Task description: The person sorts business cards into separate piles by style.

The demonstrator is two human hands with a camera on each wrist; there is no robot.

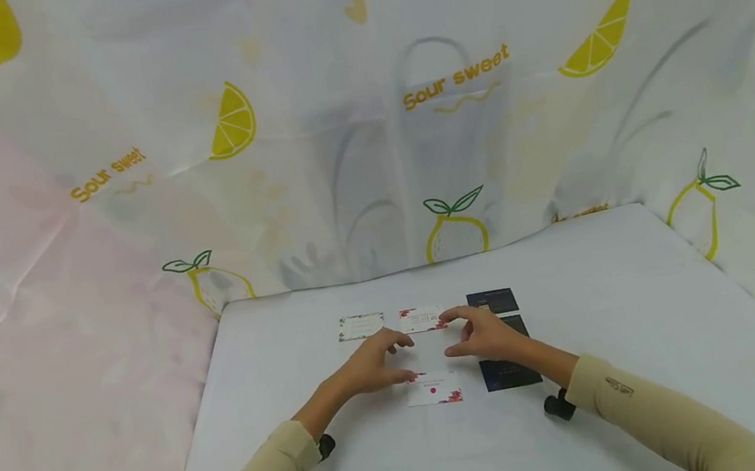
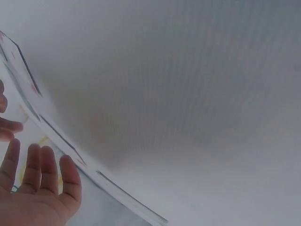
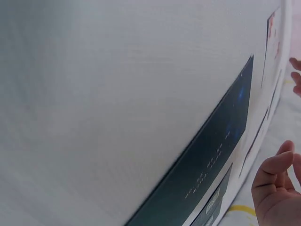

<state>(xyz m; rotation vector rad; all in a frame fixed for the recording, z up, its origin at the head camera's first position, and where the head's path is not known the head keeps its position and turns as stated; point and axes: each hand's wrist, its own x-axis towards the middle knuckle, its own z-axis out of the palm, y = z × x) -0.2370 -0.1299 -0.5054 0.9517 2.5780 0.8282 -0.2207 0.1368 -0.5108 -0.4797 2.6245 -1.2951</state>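
Note:
My left hand (image 1: 373, 361) is above the table just left of a column of white cards, its thumb and fingers spread apart. Facing it from the other side is my right hand (image 1: 490, 336), with fingers loosely bent and nothing visible between them. Its index fingertip is close to the right edge of a white card with red flowers (image 1: 422, 318). Nearer to me lies a white card with a red dot (image 1: 434, 394), its top edge by the left thumb. Whether either fingertip touches a card I cannot tell. A pale patch between the hands may be another white card.
A leaf-bordered card (image 1: 361, 326) lies at the back left. On the right, dark cards form a column: a far card (image 1: 498, 298), a middle card (image 1: 516, 324) partly behind the right hand, and a near card (image 1: 508, 374). A lemon-printed curtain (image 1: 347, 148) rises behind the white table (image 1: 276, 346).

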